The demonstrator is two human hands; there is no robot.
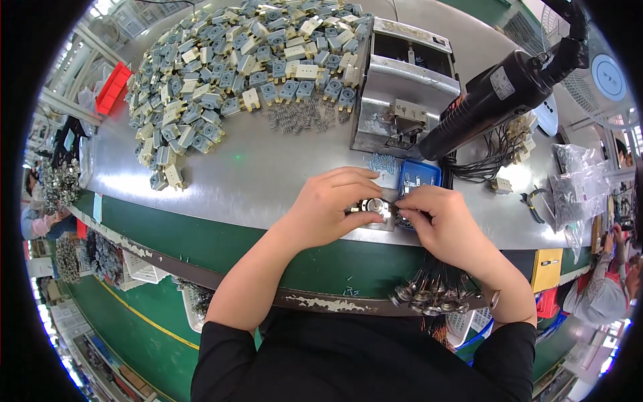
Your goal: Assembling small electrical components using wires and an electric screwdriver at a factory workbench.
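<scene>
My left hand point(335, 204) is closed on a small metal part with a round silver top point(376, 206), its thumb and fingers at the part's left side. The part sits low over a small metal plate point(388, 223) at the bench's front edge. From the right, my right hand point(439, 218) meets it with thumb and forefinger pinched together. What that pinch holds, if anything, is too small to make out. Just behind the right fingers stands a blue tray point(418, 175) of small metal pieces. Loose screws point(382, 163) lie left of the tray.
Grey and cream switch-like blocks point(254, 60) heap the far left, with springs point(305, 117) before them. A metal feeder box point(405, 87) and a black cylindrical tool point(489, 100) stand behind my hands. Pliers point(534, 204) lie right. Wired metal discs point(432, 295) hang at the front edge.
</scene>
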